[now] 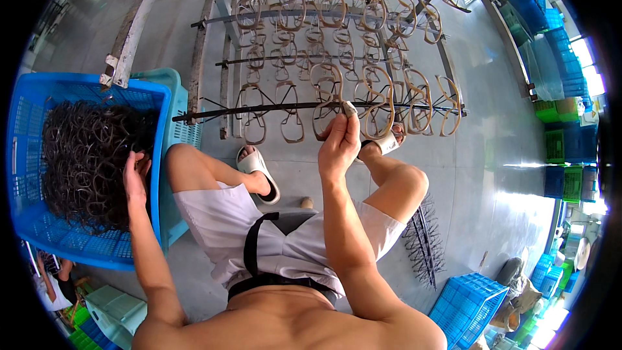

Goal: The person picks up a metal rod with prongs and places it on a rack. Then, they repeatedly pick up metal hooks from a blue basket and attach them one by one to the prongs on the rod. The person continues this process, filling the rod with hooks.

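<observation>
A black rod with thin side prongs runs across in front of me, and brown eyeglass frames hang along it. My right hand is at the middle of this rod, its thumb and fingers pinched on an eyeglass frame. Something whitish covers one fingertip. On the left, a blue plastic basket holds a heaped tangle of dark eyeglass frames. My left hand reaches inside the basket's right side, next to the heap, fingers loosely apart with nothing visible in them.
Behind the front rod, a metal rack carries several more rods of eyeglass frames. A pale green crate stands against the blue basket. At the lower right, a bare pronged rod lies on the floor near another blue basket. Stacked crates line the right.
</observation>
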### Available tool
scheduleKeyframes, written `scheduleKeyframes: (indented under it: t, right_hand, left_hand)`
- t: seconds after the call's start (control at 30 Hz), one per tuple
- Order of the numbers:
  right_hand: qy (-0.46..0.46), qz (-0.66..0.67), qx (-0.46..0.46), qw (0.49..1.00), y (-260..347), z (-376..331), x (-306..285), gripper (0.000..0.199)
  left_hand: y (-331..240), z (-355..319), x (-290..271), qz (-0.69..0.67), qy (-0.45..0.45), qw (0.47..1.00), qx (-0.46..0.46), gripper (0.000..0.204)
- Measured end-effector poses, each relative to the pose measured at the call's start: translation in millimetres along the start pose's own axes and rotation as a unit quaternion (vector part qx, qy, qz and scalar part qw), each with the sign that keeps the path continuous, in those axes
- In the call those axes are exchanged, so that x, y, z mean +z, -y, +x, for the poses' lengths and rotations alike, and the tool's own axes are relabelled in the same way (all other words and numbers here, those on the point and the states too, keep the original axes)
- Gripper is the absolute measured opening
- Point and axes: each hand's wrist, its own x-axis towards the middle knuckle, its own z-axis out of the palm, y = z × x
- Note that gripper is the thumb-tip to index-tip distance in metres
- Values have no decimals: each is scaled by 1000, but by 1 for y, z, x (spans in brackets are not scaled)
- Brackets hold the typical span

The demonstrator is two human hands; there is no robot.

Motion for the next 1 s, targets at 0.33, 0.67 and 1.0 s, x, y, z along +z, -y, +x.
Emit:
scheduleKeyframes:
  t: [0.33,0.67,1.0]
  right_hand:
    - [-60,-263,-152,951,48,-40,-7,36]
    - [555,308,248,732,72,-85,33,63]
    - [243,334,435,800,89,-150,36,22]
  left_hand:
    - [-62,-133,56,56,124,859,493,26]
    - [-96,-170,101,-1,378,851,364,28]
    - [-41,-180,129,225,364,664,613,30]
